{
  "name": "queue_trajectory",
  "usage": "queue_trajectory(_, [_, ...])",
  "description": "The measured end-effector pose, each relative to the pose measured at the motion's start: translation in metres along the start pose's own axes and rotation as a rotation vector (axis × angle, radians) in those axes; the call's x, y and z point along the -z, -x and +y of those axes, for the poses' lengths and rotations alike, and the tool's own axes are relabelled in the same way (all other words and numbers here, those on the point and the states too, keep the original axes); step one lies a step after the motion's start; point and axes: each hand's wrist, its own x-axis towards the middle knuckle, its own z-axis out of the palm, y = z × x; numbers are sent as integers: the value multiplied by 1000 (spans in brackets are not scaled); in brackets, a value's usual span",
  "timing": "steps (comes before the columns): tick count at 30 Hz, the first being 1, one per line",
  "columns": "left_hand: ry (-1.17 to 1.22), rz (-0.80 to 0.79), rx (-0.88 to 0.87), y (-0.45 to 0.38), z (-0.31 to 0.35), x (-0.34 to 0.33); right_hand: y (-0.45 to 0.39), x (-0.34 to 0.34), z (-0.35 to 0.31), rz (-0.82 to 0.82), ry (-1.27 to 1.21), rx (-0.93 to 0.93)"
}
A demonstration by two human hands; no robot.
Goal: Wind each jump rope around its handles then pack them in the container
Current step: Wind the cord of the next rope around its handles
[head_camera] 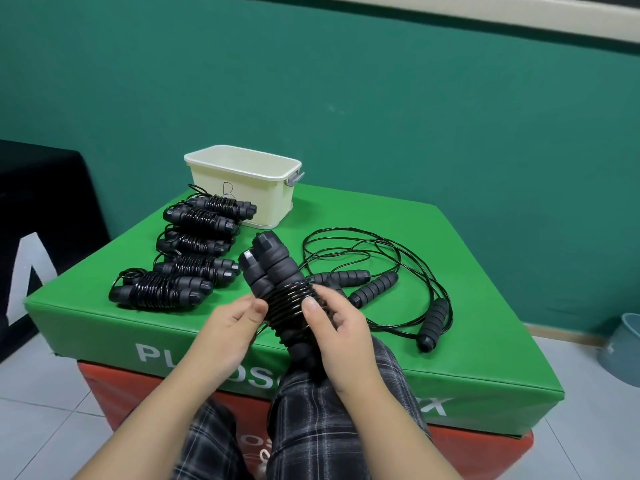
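Above the near edge of the green desk, a jump rope bundle is held, its paired handles running from the person's lap up and away toward the cream container at the far edge. Five wound ropes are laid in a row left of it; two loose ropes are spread to the right. The bundle is pinched from both sides: the left hand is closed on its left flank, the right hand wrapped round the coils, thumb on top. The left hand is judged nearer the row.
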Motion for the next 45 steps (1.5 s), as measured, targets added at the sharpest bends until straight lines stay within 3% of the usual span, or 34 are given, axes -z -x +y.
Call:
queue_trajectory(6, [-154,111,-29,-2,-8,-1,0,-2,4,200,279,224])
queue_trajectory(13, [-441,35,-193,-2,-6,9,6,-5,-2,-5,537,158])
queue_trajectory(20, [-680,29,-244,-1,3,8,4,-13,0,-14,809,140])
queue_trajectory(26, [-536,76,-266,0,5,5,8,-8,-4,45,431,33])
queue_trajectory(34, [-553,140,-157,-3,5,2,12,-6,-5,45,82,-5])
queue_trajectory(42, [-1,-89,-102,-6,8,-4,12,-2,-2,8,-25,40])
queue_trajectory(45, [143,-83,-15,-4,17,-2,10,-1,0,-2,-12,68])
